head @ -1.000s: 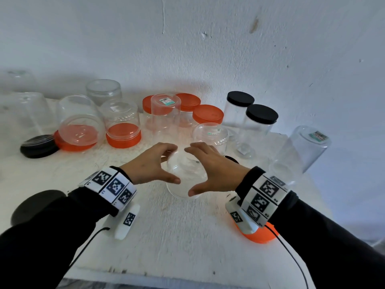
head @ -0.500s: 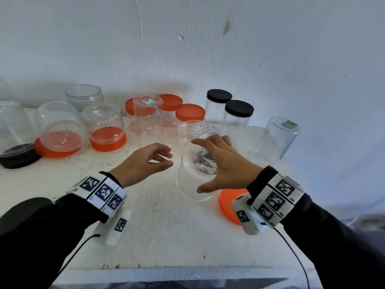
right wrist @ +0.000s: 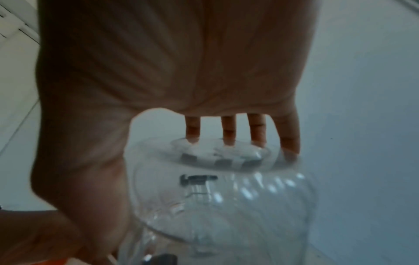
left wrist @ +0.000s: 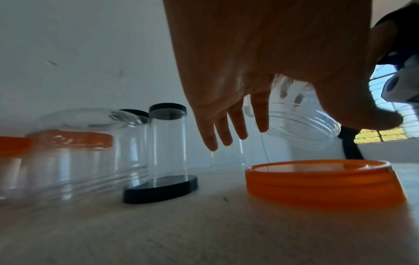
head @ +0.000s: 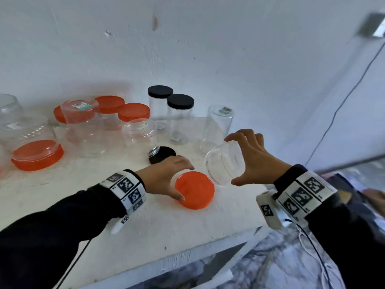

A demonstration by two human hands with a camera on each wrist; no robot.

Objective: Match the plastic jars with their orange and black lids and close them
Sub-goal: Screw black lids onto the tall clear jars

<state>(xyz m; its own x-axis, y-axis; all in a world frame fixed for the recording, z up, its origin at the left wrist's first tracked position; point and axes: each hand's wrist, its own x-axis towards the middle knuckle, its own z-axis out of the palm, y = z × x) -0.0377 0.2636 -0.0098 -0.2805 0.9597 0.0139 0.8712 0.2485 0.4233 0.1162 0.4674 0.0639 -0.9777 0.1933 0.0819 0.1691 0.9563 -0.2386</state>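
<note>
Nearest the table edge [head: 145, 236], the left hand [head: 164, 180] hovers with fingers spread and relaxed over an orange lid [head: 194, 189] lying flat with its open side up (rim and inner wall show in the left wrist view); thumb tip sits at the lid's near edge, whether touching I cannot tell, and the hand holds nothing. Just right of it, the right hand [head: 253, 161] grips a clear plastic jar [head: 226, 163] off the table, tilted, mouth toward the lid; fingertips [right wrist: 229, 138] press on the jar's base, thumb curled under its wall. Hands are apart, lid and jar between them. Behind the left hand, a small black lid [head: 164, 154] lies on the table with a metal-threaded piece at its left edge. Farther back: an upturned clear jar [head: 218, 127] with a label on its base, two tall jars closed with black lids [head: 170, 97], several orange-lidded jars [head: 116, 107], and at far left a low jar inverted on an orange lid [head: 37, 155]. White wall [head: 208, 49] behind.
</note>
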